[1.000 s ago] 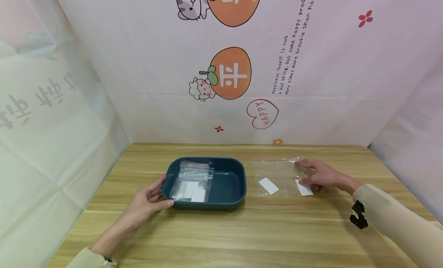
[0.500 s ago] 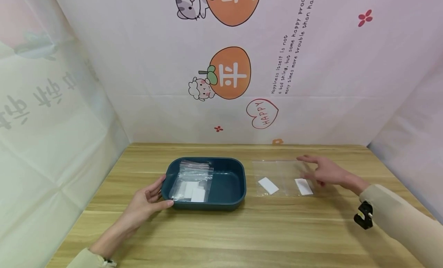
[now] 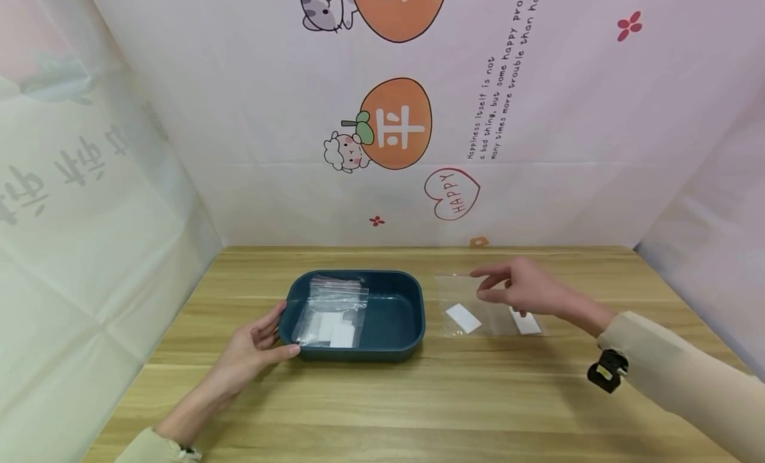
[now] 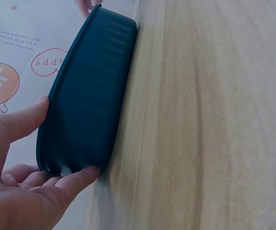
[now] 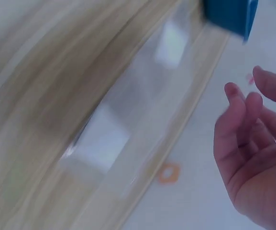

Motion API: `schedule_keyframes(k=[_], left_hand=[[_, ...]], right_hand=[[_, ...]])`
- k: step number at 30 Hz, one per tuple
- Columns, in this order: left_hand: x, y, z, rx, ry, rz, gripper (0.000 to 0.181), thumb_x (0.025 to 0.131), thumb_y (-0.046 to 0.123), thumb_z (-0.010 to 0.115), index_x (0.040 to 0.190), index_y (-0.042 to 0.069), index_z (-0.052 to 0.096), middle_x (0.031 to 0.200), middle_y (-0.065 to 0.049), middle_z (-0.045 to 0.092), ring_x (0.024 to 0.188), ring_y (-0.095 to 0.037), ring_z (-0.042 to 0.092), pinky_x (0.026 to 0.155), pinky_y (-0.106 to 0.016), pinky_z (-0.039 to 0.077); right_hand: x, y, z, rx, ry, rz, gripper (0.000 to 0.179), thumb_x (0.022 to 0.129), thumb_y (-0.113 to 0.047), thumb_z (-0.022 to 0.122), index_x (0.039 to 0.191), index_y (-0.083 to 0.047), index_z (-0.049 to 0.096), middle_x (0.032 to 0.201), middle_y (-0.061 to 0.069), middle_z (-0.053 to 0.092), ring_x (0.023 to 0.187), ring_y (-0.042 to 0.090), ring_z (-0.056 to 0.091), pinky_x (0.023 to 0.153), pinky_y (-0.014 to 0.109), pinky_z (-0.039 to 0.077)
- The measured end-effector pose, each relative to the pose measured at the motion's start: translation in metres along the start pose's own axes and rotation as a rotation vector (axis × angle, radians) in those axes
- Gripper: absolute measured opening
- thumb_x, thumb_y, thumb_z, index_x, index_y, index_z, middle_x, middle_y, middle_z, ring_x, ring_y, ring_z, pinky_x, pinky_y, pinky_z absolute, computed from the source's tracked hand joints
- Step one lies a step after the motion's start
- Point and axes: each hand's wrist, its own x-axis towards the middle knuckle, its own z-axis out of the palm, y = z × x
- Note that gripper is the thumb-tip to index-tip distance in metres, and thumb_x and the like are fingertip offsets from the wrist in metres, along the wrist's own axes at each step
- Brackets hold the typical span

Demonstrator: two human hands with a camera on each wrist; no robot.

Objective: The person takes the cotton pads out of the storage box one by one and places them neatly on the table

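Observation:
A dark teal plastic container (image 3: 391, 317) sits on the table, with several clear zip bags (image 3: 335, 310) holding white rectangular pieces in its left half. My left hand (image 3: 242, 357) grips the container's left end, thumb at the front corner and other fingers along the end wall, also visible in the left wrist view. To the right, clear zip bags lie flat side by side; one white piece (image 3: 463, 318) is at the left, another white piece (image 3: 526, 322) partly under my right hand (image 3: 532, 289). That hand hovers above the bags, fingers loosely bent, nothing between them and the thumb.
The wooden table (image 3: 370, 410) meets a printed cloth backdrop (image 3: 269, 184) along its back edge. Cloth also hangs at the left and right sides. A black band device (image 3: 606, 371) is on the right sleeve.
My right hand has lifted off the right-hand bag and moved left, over the middle of the bags. The left hand and the container have stayed in place.

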Motion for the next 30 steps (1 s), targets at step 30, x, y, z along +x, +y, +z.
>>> schedule_keyframes(k=[30], left_hand=[[0.001, 0.000, 0.000, -0.001, -0.002, 0.002, 0.098, 0.092, 0.012, 0.084, 0.166, 0.000, 0.022, 0.170, -0.020, 0.020, 0.151, -0.038, 0.031, 0.116, -0.036, 0.036]], right_hand=[[0.086, -0.114, 0.085, -0.103, -0.060, -0.155, 0.033, 0.092, -0.018, 0.085, 0.120, -0.004, 0.078, 0.080, -0.006, 0.072, 0.074, 0.012, 0.063, 0.065, 0.027, 0.055]])
